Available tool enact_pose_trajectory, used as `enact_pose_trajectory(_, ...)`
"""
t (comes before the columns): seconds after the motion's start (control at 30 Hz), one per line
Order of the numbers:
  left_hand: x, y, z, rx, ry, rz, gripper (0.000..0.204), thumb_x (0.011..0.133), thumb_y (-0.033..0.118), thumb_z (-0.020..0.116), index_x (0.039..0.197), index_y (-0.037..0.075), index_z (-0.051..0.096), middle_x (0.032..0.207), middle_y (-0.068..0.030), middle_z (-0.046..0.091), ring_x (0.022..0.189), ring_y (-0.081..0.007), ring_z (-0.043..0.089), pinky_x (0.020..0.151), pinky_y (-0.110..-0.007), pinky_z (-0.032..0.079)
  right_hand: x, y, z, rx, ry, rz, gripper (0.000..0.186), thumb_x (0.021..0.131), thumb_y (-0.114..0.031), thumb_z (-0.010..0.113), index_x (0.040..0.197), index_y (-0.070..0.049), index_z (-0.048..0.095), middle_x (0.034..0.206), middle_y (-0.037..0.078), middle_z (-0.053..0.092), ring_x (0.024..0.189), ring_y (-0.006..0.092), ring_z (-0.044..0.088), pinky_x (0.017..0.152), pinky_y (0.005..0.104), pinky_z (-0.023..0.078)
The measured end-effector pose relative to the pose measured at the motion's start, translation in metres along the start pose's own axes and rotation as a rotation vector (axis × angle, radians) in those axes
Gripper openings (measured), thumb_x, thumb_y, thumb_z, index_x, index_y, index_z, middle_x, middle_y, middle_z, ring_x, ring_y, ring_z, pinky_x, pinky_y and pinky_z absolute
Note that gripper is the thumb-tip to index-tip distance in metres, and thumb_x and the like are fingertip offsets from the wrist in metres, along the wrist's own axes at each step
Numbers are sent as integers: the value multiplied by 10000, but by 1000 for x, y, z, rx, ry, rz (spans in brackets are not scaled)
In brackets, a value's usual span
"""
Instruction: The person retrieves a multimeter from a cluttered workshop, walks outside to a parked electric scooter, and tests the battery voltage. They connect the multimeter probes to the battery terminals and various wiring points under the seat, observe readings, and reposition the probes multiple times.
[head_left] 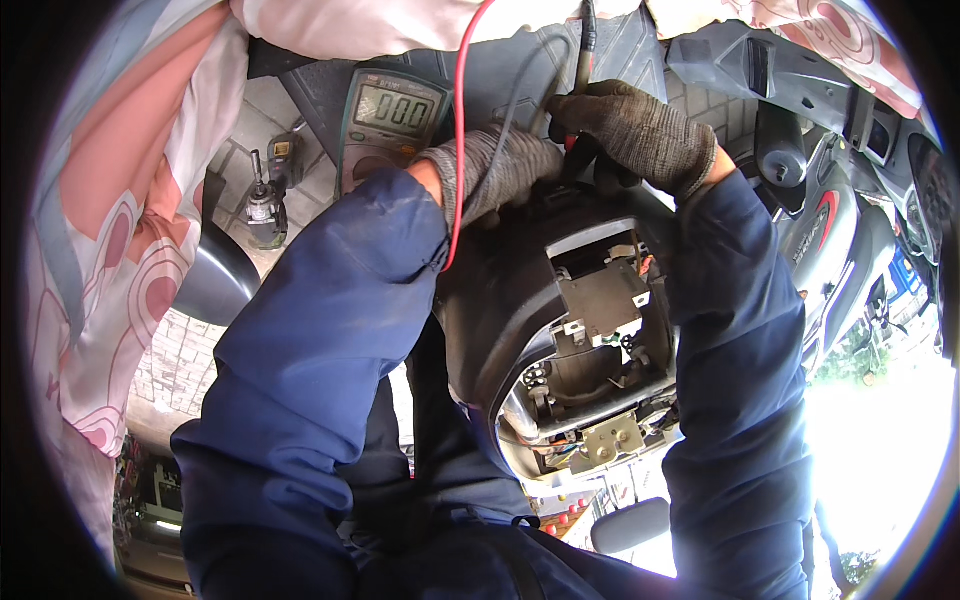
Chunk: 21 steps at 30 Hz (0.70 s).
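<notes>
My right hand (645, 135), in a grey knit glove, is closed with its fingers around a black test probe (586, 60) whose cable comes down from the top edge. Beside it, my left hand (500, 170), gloved too, is curled over the far edge of a black scooter body panel (500, 270); what its fingertips grip is hidden. A small red piece shows between the two hands. A digital multimeter (392, 115) with a lit display lies just left of my left hand. The red test lead (462, 130) passes in front of my left wrist.
The panel's opening shows a dark box-shaped part (604, 298), wires and a metal bracket (612, 440). A cordless power tool (265, 205) stands on the paving at the left. Patterned pink cloth (140, 230) hangs along the left and top. Another scooter (830, 230) is at the right.
</notes>
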<state>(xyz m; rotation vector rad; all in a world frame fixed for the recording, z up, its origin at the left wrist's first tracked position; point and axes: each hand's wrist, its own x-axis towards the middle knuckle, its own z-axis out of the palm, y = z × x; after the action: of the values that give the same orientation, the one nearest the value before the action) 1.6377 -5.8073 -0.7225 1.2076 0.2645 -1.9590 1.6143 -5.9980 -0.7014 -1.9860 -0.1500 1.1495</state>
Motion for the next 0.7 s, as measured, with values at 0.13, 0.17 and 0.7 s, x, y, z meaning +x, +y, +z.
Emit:
enact_pose_trajectory(0.13,4,2,2,40,-50,-44,445,817,395,600,1106,58,624,824,-98,586,704,-216,540,560,-369,468,0,-14,-8,310,-130,452,307,924,-163,467,1159,-19,602,981,106,619,560,138,627,440,258,478)
enact_pose_trajectory(0.17,4,3,2,45,-53,-58,447,815,397,600,1108,59,623,831,-100,590,711,-216,542,566,-371,470,2,-19,-9,399,-112,565,311,925,-187,472,1153,-23,605,940,98,626,539,134,618,425,251,463)
enact_pose_trajectory(0.7,9,2,3,-31,-18,-98,404,763,421,657,1011,103,639,774,-59,546,680,-170,497,537,-325,417,6,-31,-8,508,-60,676,342,908,-298,495,1071,-28,625,732,63,644,434,115,556,352,219,376)
